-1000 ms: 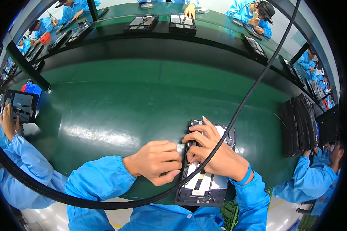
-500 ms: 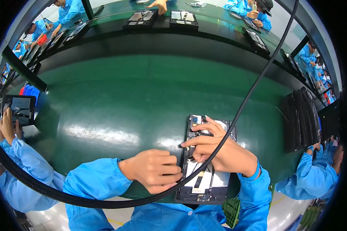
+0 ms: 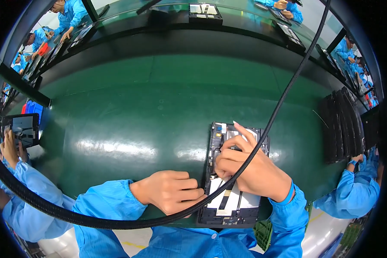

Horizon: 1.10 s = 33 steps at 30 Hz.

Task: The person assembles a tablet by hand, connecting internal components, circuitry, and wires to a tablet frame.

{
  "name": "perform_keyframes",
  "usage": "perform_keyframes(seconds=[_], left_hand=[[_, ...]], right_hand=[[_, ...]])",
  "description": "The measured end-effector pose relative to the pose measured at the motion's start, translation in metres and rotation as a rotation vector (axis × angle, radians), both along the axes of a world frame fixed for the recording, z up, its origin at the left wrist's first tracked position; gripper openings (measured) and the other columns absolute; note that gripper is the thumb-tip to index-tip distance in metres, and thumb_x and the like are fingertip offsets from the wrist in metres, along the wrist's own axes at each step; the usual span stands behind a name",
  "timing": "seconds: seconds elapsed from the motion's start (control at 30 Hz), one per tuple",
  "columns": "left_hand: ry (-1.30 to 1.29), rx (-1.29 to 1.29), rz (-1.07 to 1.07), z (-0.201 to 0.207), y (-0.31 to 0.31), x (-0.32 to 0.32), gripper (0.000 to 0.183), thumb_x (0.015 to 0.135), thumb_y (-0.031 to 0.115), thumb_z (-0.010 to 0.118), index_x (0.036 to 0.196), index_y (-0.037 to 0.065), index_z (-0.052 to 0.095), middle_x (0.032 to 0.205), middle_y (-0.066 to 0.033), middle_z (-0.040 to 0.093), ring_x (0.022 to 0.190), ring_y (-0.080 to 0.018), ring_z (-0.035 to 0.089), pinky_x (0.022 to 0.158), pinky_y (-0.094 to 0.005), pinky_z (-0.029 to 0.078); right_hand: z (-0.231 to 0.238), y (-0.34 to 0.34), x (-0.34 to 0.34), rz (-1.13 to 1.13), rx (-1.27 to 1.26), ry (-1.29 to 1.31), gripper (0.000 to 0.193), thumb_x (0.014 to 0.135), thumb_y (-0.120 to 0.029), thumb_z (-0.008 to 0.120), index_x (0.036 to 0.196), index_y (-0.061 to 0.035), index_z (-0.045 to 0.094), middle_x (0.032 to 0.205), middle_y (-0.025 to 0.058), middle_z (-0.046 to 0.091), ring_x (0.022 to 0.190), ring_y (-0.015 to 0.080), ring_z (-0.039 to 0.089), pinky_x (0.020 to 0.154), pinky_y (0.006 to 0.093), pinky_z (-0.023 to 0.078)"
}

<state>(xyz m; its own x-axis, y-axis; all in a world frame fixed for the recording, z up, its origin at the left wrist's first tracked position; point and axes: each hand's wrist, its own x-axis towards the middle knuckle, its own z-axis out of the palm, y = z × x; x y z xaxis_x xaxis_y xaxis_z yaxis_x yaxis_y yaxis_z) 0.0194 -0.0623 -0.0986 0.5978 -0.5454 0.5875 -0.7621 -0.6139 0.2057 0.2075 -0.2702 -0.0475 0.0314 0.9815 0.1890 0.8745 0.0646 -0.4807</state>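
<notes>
An opened tablet (image 3: pixel 249 202) lies on the green table in front of me, its dark frame, pale inner plates and black ribbon cables exposed. Over its upper half, my right hand (image 3: pixel 251 165) has thumb and index finger pressed together near the left inner edge, with the little finger stretched out. Whatever sits in that pinch is hidden. Against the tablet's lower left side rests my left hand (image 3: pixel 170 191), its fingers curled and their tips out of sight.
A thick black cable (image 3: pixel 284 96) crosses in front of my hands. Dark slabs (image 3: pixel 342 127) stand stacked at right. Another opened tablet (image 3: pixel 205 13) sits on the far ledge. At left, a co-worker's hands (image 3: pixel 10 148) hold a tablet (image 3: pixel 23 129); another co-worker's sleeve (image 3: pixel 348 189) is at right.
My right index finger has drawn in from the tablet's left edge toward the thumb. On the far ledge, the left tablet's pale inside and the hand beside it no longer show. The view has shifted slightly.
</notes>
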Motion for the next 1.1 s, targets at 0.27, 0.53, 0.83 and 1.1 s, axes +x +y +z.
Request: perform_keyframes(seconds=[0.27,0.53,0.83,1.1], left_hand=[[-0.038,0.03,0.037,0.001,-0.005,0.002,0.023,0.085,0.022,0.078,0.101,0.006,0.08,0.099,-0.003,0.074,0.071,-0.0133,0.066,0.058,-0.028,0.05],[-0.074,0.085,-0.045,-0.001,-0.002,0.009,0.018,0.093,0.022,0.074,0.101,0.006,0.08,0.101,-0.0053,0.074,0.082,-0.0152,0.069,0.067,-0.0263,0.055],[-0.287,0.217,-0.15,-0.004,-0.001,0.016,0.014,0.091,0.019,0.077,0.09,0.005,0.074,0.095,-0.0082,0.071,0.084,-0.0216,0.068,0.065,-0.0321,0.049],[-0.344,0.234,-0.198,-0.006,0.0,0.024,0.013,0.089,0.019,0.074,0.089,0.006,0.072,0.095,-0.0073,0.07,0.084,-0.0213,0.066,0.064,-0.0325,0.047]], right_hand=[[-0.025,0.004,-0.005,-0.077,0.186,-0.057,0.027,0.07,0.001,0.081,0.09,-0.014,0.071,0.088,-0.0015,0.062,0.102,0.0254,0.065,0.128,0.0611,0.04],[-0.037,-0.004,0.004,-0.081,0.188,0.022,0.039,0.068,0.007,0.08,0.104,-0.0084,0.078,0.104,0.0054,0.069,0.116,0.0307,0.066,0.127,0.0613,0.041],[-0.038,-0.003,0.002,-0.102,0.201,0.046,0.04,0.069,0.007,0.077,0.105,-0.0095,0.076,0.104,0.0052,0.068,0.11,0.032,0.066,0.117,0.0568,0.048],[-0.042,-0.004,0.003,-0.102,0.227,0.05,0.045,0.069,0.005,0.076,0.111,-0.0111,0.075,0.103,0.0046,0.066,0.108,0.0335,0.064,0.111,0.0538,0.048]])
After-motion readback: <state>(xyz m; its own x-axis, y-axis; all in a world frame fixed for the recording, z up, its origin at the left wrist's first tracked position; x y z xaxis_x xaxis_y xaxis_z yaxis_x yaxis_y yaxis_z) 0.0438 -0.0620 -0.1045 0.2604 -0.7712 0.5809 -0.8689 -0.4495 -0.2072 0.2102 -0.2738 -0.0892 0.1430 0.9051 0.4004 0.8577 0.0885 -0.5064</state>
